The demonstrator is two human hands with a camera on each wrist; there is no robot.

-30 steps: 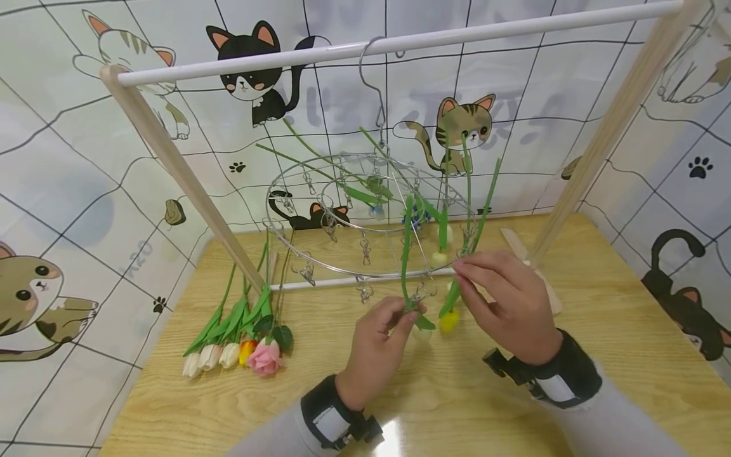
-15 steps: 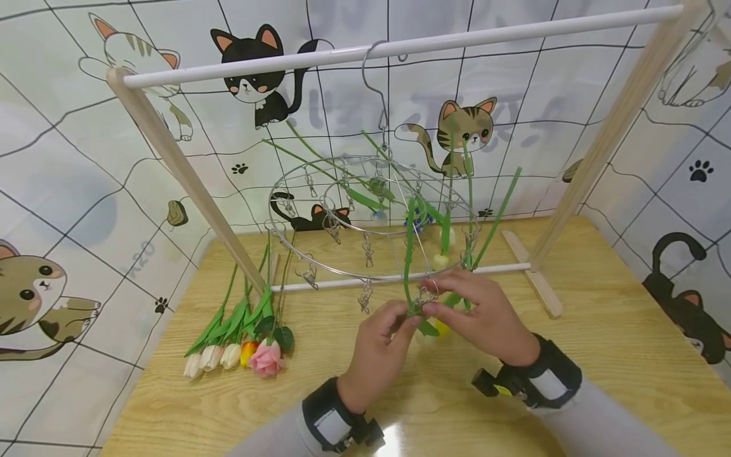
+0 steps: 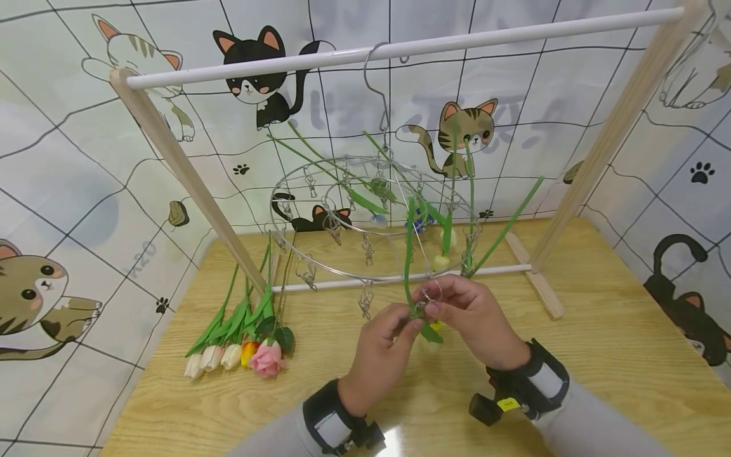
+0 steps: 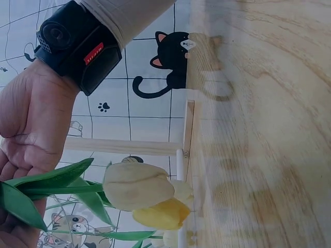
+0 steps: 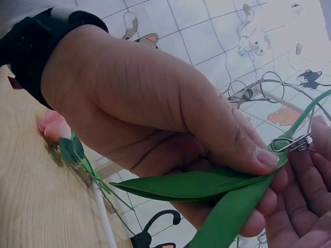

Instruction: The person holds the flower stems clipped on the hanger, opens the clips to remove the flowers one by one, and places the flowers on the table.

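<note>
In the head view my left hand (image 3: 379, 343) pinches the green stem (image 3: 408, 254) of an upside-down white tulip, just above its leaves. My right hand (image 3: 480, 324) pinches a metal clip (image 3: 419, 308) hanging from the front of the round wire hanger (image 3: 320, 264). The right wrist view has the clip (image 5: 295, 143) right against the stem, beside the left thumb; the right fingers show at the edge. In the left wrist view the white tulip head (image 4: 137, 186) hangs down, with a yellow tulip (image 4: 164, 213) behind it.
The hanger hooks over the white bar (image 3: 320, 60) of a wooden stand. More flowers hang around its back and right, beside several bare clips (image 3: 365, 298). Several tulips (image 3: 231, 357) and a pink rose (image 3: 266, 358) lie on the table (image 3: 320, 406) at left.
My right hand has moved left from the yellow tulip's clip at the hanger's right to the clip by my left hand. The yellow tulip's stem now leans further right.
</note>
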